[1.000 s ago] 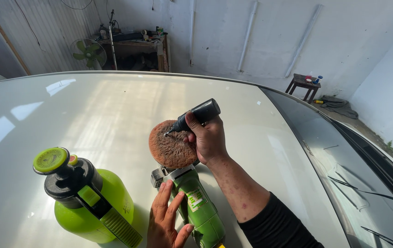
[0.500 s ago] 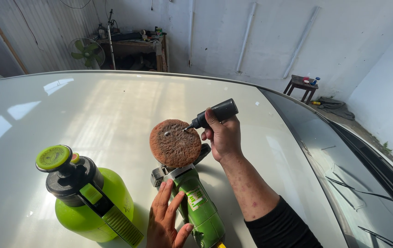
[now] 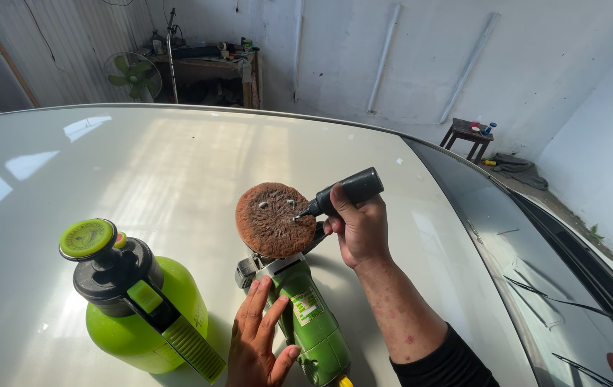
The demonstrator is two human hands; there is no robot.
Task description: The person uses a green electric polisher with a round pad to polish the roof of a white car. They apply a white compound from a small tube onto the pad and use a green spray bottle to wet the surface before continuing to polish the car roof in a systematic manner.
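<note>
Right hand (image 3: 361, 231) grips tight on a black bottle (image 3: 342, 192), tip at the brown pad (image 3: 275, 218); left hand (image 3: 257, 342), fingers flat, steadies the green polisher (image 3: 311, 321), bottom cut off.

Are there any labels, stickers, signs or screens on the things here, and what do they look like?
Polisher label: a pale rectangular sticker on the green body, under the left hand.
Sprayer cap: a round lime-green disc with faint raised marking, on the black top, left on the car roof.
Black bottle in the right hand: no label visible.
No signs or screens.
</note>
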